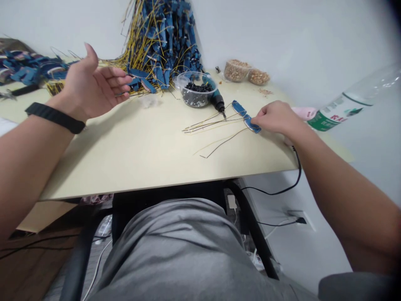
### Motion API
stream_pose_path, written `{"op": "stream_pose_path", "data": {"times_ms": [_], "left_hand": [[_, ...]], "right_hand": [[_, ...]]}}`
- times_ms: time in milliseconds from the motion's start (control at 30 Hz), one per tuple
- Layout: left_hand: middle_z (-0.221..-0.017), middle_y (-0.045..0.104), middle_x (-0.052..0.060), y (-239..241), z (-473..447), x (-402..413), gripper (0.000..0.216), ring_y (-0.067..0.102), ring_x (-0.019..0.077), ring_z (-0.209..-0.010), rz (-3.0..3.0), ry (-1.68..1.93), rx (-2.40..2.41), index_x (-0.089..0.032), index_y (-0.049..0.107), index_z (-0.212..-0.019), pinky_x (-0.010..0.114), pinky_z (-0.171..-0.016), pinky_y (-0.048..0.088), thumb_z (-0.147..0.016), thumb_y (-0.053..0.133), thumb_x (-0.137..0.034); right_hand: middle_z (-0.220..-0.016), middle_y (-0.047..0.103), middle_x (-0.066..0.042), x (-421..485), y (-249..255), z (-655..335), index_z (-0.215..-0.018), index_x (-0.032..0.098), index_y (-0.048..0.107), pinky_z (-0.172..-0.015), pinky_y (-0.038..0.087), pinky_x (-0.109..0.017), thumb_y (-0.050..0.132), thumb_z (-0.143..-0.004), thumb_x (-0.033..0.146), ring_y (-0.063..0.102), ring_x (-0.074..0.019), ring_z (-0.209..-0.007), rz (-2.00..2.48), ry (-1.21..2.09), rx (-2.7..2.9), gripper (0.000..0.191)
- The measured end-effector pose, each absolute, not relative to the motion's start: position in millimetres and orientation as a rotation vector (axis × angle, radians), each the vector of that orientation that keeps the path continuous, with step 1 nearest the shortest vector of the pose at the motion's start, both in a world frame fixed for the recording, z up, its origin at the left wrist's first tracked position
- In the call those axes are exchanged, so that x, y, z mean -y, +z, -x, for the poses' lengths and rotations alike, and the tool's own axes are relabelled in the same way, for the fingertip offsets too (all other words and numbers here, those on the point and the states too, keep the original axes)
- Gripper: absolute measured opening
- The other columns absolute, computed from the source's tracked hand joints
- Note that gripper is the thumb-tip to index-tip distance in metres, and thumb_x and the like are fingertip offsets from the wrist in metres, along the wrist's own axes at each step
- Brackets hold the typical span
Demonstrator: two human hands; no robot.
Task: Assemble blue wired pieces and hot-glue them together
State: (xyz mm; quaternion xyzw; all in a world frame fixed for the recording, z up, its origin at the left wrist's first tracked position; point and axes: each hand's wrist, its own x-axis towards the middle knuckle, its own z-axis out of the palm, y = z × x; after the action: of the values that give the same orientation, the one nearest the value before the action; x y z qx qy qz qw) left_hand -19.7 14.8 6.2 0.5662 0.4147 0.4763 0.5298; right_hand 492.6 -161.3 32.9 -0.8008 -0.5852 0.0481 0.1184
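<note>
My left hand (pixel 94 85) hovers open above the pale table (pixel 140 154), palm turned right, fingers stretched toward a tall pile of blue parts with yellow wires (pixel 163 37); a black band sits on its wrist. My right hand (pixel 275 118) rests on the table at the right, fingers closed on a small blue part (pixel 252 124) whose thin yellow and black wires (pixel 216 121) trail left. A second blue part (pixel 239 108) lies just behind it.
A clear bowl of small black pieces (pixel 197 90) and a black-tipped tool (pixel 217 100) stand mid-table. Two cups of brown grains (pixel 246 72) sit at the back right, a plastic bottle (pixel 354 102) at the right edge. More blue parts (pixel 28 69) lie far left.
</note>
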Motion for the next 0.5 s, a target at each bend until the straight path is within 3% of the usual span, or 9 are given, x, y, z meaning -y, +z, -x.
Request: {"op": "stream_pose_path", "data": {"times_ms": [233, 367, 433, 500], "left_hand": [[-0.143, 0.098, 0.007, 5, 18, -14, 0.079, 0.058, 0.05, -0.182, -1.336, 1.136, -0.996, -0.032, 0.081, -0.094, 0.073, -0.171, 0.026, -0.116, 0.06, -0.105], [-0.143, 0.097, 0.009, 6, 19, -12, 0.073, 0.062, 0.0496, -0.177, -1.351, 1.154, -0.982, -0.033, 0.082, -0.095, 0.071, -0.17, 0.031, -0.113, 0.066, -0.102], [-0.131, 0.097, 0.008, 9, 19, -9, 0.065, 0.067, 0.047, -0.169, -1.353, 1.16, -0.98, -0.034, 0.079, -0.095, 0.07, -0.169, 0.032, -0.116, 0.069, -0.094], [-0.103, 0.09, 0.007, 13, 18, -7, 0.051, 0.072, 0.043, -0.154, -1.371, 1.158, -0.965, -0.037, 0.071, -0.09, 0.07, -0.165, 0.038, -0.116, 0.076, -0.081]], "right_hand": [[-0.076, 0.064, -0.009, 168, 51, -463, -0.076, 0.023, 0.072, -0.082, 0.043, -0.045, 0.081, -0.105, 0.013, 0.052, -0.0226, -0.082, 2.477, 0.113, 1.636, 0.032], [-0.082, 0.069, -0.011, 174, 67, -451, -0.1, 0.017, 0.081, -0.091, 0.047, -0.045, 0.078, -0.112, 0.012, 0.049, -0.0229, -0.081, 2.535, 0.01, 1.585, 0.014], [-0.081, 0.069, -0.008, 175, 77, -445, -0.113, 0.018, 0.081, -0.099, 0.049, -0.044, 0.074, -0.117, 0.011, 0.05, -0.0235, -0.082, 2.487, -0.069, 1.539, 0.011], [-0.084, 0.067, -0.007, 171, 87, -435, -0.11, 0.021, 0.077, -0.107, 0.05, -0.042, 0.071, -0.12, 0.013, 0.053, -0.0241, -0.087, 2.372, -0.143, 1.533, 0.014]]}}
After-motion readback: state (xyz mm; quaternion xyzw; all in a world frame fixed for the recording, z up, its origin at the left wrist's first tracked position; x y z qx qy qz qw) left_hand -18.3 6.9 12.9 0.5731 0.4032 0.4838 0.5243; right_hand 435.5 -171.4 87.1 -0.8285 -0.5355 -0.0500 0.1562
